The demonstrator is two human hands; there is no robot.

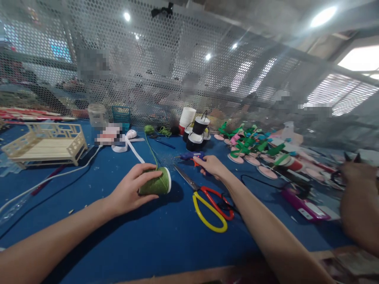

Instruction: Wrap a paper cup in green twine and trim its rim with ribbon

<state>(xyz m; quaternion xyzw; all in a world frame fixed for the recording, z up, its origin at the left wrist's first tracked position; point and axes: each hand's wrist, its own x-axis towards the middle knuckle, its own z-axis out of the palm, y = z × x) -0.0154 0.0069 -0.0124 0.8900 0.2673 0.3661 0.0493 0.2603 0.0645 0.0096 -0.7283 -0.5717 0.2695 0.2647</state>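
Observation:
My left hand is wrapped round a cup covered in green yarn, lying on its side on the blue table. A green strand runs from it to a yarn ball farther back. My right hand reaches forward and closes on a blue glue gun with an orange trigger. Scissors with red and yellow handles lie between my forearms, blades pointing away.
A small wooden bench model stands at far left. Black and white cups, green and pink craft pieces and a purple tool lie to the right. Another person's arm is at right. Perforated mesh closes the back.

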